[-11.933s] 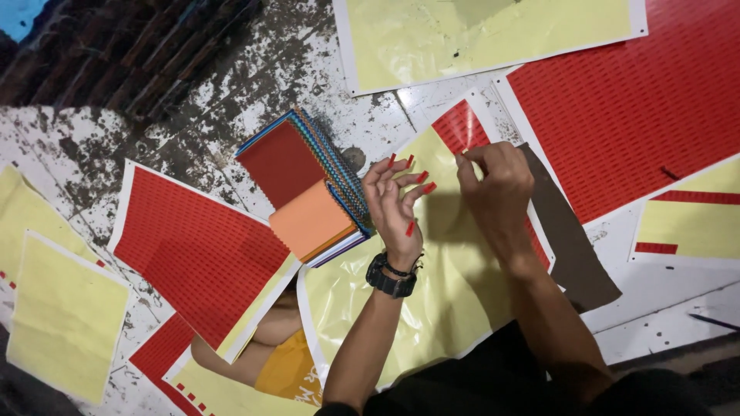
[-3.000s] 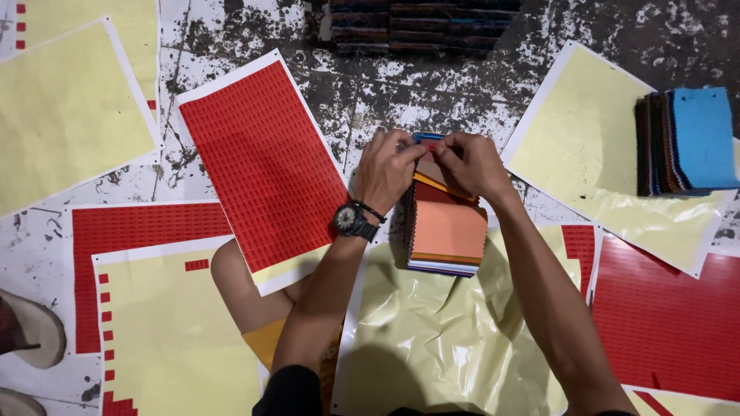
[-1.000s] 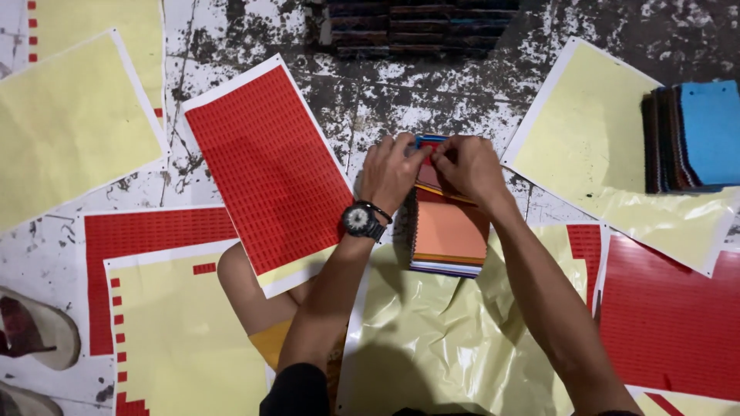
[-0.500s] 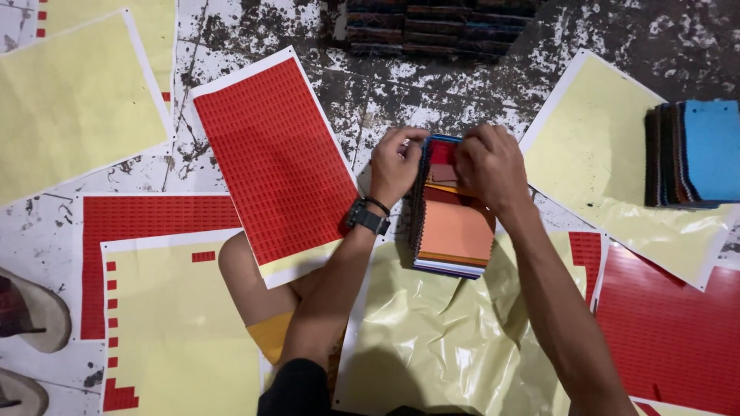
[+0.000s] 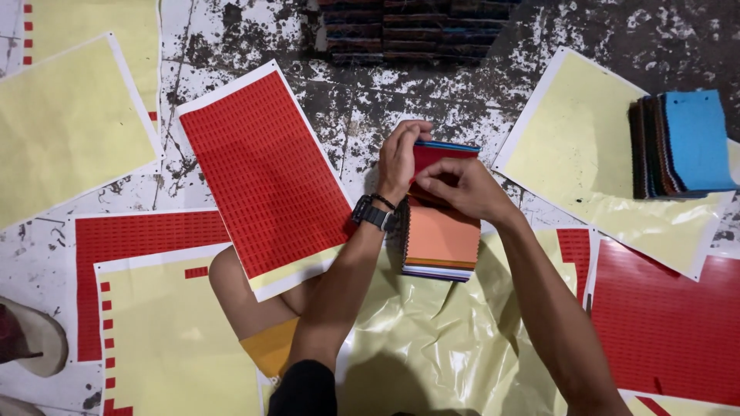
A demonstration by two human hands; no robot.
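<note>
Red label sheet (image 5: 266,173) left; pale yellow backing sheets (image 5: 69,127) scattered; blue-topped swatch stack (image 5: 682,142) far right; shoe (image 5: 27,339) near left.

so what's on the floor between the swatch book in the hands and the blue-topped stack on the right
In the head view, a pale yellow sheet lies between the swatch book and the blue-topped stack.

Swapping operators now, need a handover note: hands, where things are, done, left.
Left hand: grips the swatch book's top left edge.
Right hand: fingers pressed on its red top swatch.
Book lies on the crumpled yellow backing, between the full red sticker sheet and an emptied yellow sheet.
Second swatch stack at right, untouched.
Done: several sheets stripped bare.
Left: red sheets remain.
</note>
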